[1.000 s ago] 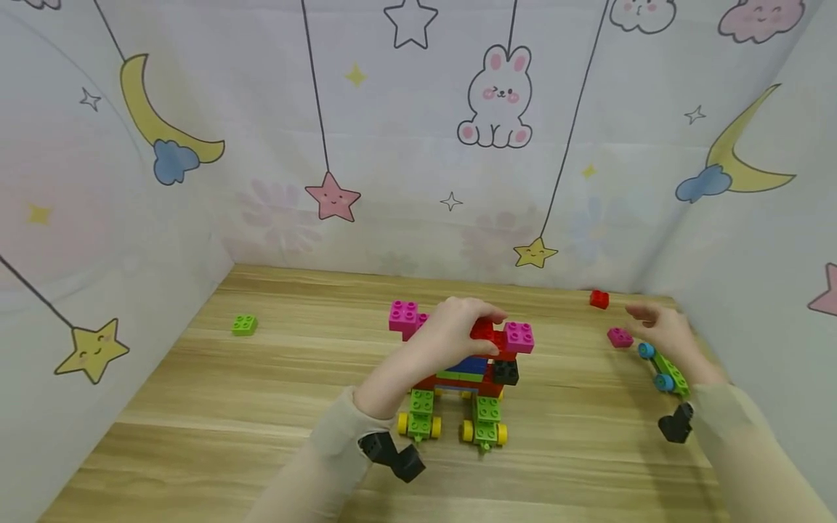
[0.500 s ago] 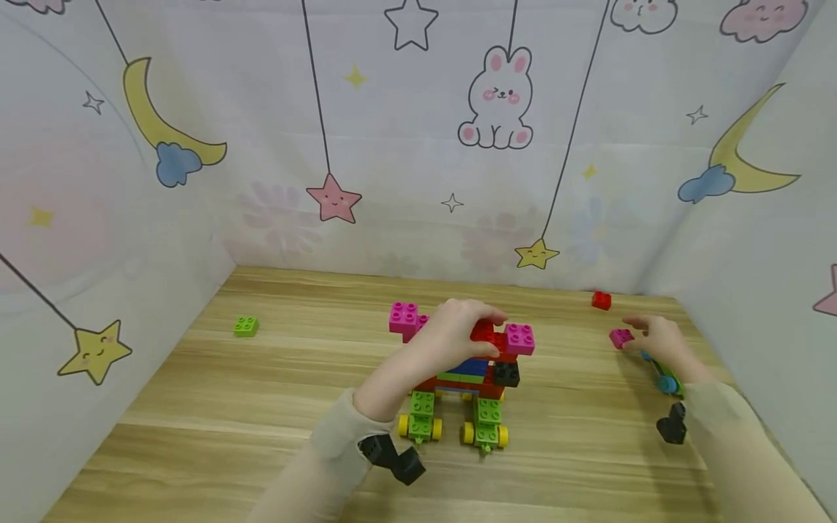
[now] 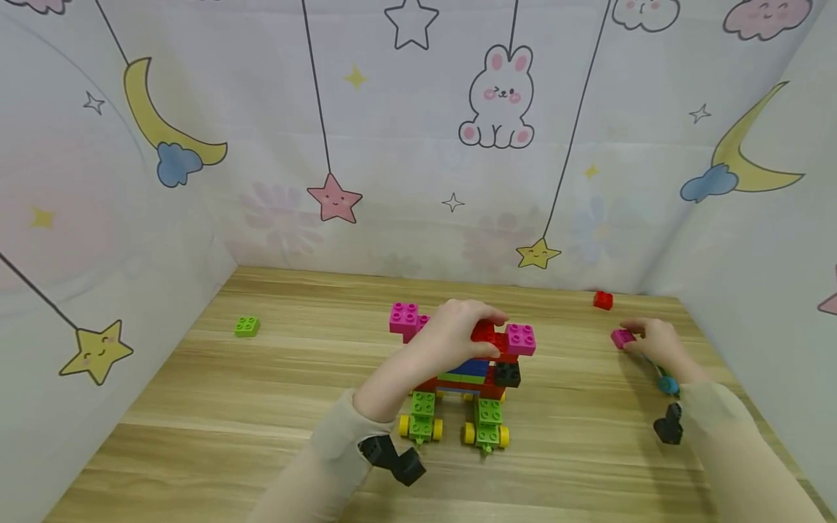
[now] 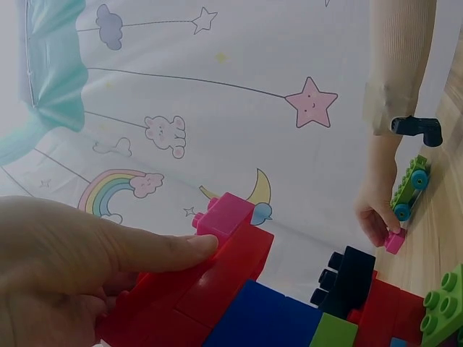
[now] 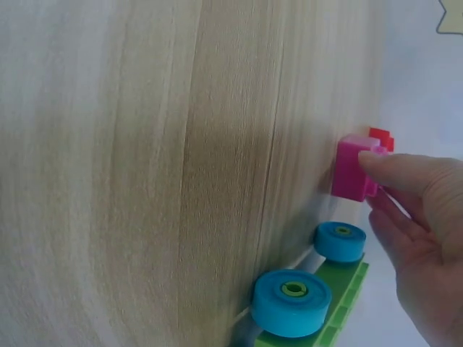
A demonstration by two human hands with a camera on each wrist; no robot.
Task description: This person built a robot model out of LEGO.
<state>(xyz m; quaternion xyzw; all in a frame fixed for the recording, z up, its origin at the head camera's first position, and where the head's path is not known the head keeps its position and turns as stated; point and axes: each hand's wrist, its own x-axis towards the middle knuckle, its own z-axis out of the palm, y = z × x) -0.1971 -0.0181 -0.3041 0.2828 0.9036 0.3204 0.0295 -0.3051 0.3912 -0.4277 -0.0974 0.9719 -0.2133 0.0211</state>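
A model of stacked toy bricks point(image 3: 471, 367) in red, blue, green, black and pink stands on yellow-wheeled green bases mid-table. My left hand point(image 3: 451, 333) grips its top red bricks point(image 4: 217, 289) from above, hiding part of them. In the left wrist view the thumb lies along the red row beside a pink end brick point(image 4: 226, 217). At the right of the table, my right hand point(image 3: 662, 343) pinches a loose pink brick point(image 5: 349, 170) between thumb and fingers. Under that wrist lies a green wheeled base point(image 5: 340, 289) with blue wheels, partly covered in the head view.
A loose red brick point(image 3: 603, 300) lies near the back edge, behind the right hand. Far to the left sits a light green brick point(image 3: 247, 326). Printed fabric walls point(image 3: 405, 240) border the wooden table point(image 3: 294, 407) at the back and both sides.
My right hand has come down and slightly left onto the pink brick, and its fingers have closed on it. The left hand and the model have stayed in place.
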